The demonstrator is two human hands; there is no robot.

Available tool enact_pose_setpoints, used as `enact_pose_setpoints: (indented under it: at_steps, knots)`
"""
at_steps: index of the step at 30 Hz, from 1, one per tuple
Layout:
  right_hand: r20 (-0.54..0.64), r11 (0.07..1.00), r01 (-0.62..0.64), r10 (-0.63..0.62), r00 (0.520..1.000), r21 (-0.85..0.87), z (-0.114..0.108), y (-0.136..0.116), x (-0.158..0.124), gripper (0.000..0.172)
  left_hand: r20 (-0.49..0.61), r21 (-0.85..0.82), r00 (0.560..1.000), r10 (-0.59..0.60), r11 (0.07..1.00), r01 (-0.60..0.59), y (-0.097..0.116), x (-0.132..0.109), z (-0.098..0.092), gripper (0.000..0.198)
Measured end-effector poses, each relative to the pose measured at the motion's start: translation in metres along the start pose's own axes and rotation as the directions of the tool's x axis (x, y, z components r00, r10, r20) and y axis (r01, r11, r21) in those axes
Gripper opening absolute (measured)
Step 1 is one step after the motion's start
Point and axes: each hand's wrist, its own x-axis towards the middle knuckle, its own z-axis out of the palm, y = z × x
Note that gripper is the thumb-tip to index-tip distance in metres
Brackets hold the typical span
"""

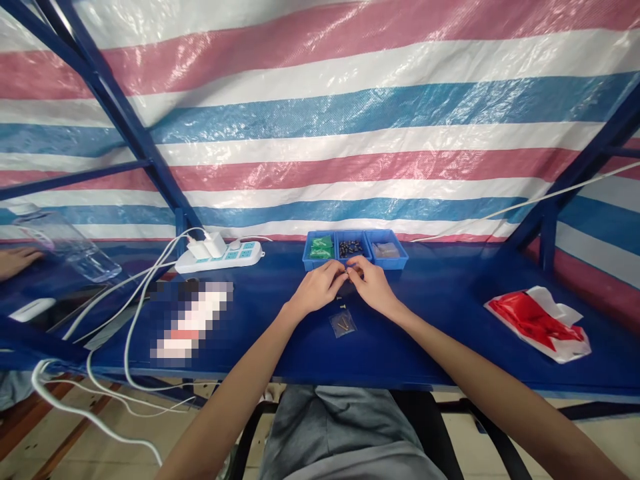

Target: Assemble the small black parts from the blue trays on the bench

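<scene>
Well in front of the three-part blue tray [395,265], a person's grey-clothed lap [345,427] shows on a black chair, drawn up to the blue table [425,353]. Nearer to the tray, on the tabletop, lies a small clear bag [351,321] with a few brass-coloured screws inside; far off to the tray's right, a crumpled red-and-white plastic bag [540,323] lies flat. Between the clear bag and the tray I can see a couple of loose screws [343,307]. Just before the tray's front wall, the left hand [319,285] and the right hand [373,283] meet, fingertips bent and drawn close together; from here I can't tell whether they pinch something small. The tray holds green packets [321,247] on its left, little dark pieces [351,249] in the middle and pale packets [386,251] on its right. Left of the tray sits a white power strip [223,261]; much farther left, a clear bottle [75,247] stands out beside another person's hand [20,262]. Behind the tray hangs striped sheeting [360,157].
</scene>
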Motion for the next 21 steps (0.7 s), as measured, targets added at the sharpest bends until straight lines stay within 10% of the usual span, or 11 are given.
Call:
enact_pose_setpoints:
  at_steps: [21]
  knots:
    - [0.066,0.998,-0.009,0.005,0.998,0.059,-0.01,-0.008,0.005,0.011,0.033,0.158,0.996,-0.087,0.984,0.081,-0.004,0.002,-0.005,0.019]
